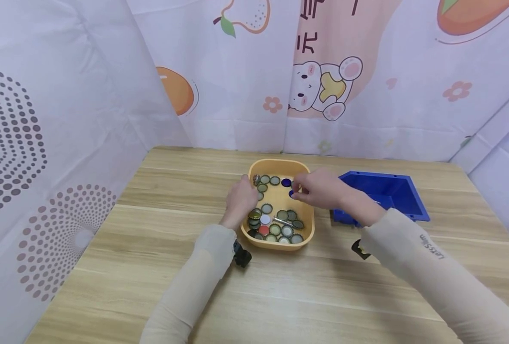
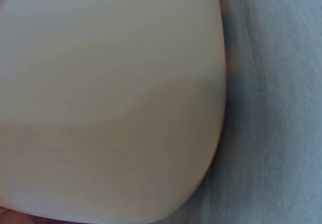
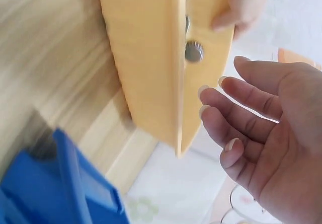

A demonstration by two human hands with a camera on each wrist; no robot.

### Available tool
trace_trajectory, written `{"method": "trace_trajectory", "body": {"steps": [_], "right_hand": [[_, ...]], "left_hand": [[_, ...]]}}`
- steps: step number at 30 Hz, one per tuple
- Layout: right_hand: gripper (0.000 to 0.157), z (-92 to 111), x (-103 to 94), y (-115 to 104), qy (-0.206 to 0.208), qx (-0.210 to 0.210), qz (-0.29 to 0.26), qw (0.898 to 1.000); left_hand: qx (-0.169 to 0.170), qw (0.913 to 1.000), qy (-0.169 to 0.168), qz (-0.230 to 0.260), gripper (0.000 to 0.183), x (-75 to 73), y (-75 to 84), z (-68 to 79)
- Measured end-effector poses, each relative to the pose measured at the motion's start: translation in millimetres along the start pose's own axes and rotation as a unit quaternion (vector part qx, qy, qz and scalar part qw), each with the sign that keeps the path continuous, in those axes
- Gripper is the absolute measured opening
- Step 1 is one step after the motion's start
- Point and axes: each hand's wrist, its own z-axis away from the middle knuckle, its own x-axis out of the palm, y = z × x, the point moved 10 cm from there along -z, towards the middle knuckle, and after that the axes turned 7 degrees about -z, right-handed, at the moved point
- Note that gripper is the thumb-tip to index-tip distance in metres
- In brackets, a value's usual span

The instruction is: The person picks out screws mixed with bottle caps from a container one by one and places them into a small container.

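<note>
A yellow-orange plastic tub (image 1: 280, 161) holds several bottle caps (image 1: 274, 180), mostly grey or greenish, with a red cap (image 1: 264, 230) and a white cap (image 1: 265, 219) among them. My left hand (image 1: 241, 198) grips its left rim. The tub's wall (image 2: 110, 83) fills most of the left wrist view, with a bit of finger at the lower corner. Above the right rim hovers my right hand (image 1: 321, 188), close to a blue cap (image 1: 286, 182) and a second one partly hidden. The right wrist view shows its fingers (image 3: 246, 113) loosely bent, with nothing between them.
To the right of the tub stands a blue open bin (image 1: 402, 196), partly behind my right forearm. A thin metal rod (image 1: 282, 221) lies among the caps. The wooden table (image 1: 173, 191) ends at a printed curtain (image 1: 237, 119) behind and at the sides.
</note>
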Motion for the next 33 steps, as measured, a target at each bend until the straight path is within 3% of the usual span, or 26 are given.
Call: {"method": "trace_trajectory", "body": {"steps": [3,10,17,22,33], "right_hand": [[0.016,-7,12.2,-9,-0.017,-0.007,0.0,1.0],[0.015,-12,42.2,-18,-0.075,0.029,0.03,0.996],[0.016,-6,60.7,-20,-0.08,0.056,0.062,0.993],[0.01,-3,75.3,-21,-0.106,0.062,0.093,0.988],[0.01,-3,87.1,-22,-0.073,0.067,0.127,0.987]], "left_hand": [[-0.002,1.0,0.0,-0.001,0.039,-0.3,-0.5,0.0],[-0.007,1.0,0.002,0.0,0.038,1.2,-2.0,-0.8],[-0.007,1.0,0.002,-0.005,0.037,2.5,-1.4,-1.2],[-0.007,1.0,0.003,0.0,0.037,2.2,-0.2,-0.7],[-0.005,0.9999,0.002,-0.009,0.038,1.7,0.3,-1.5]]}}
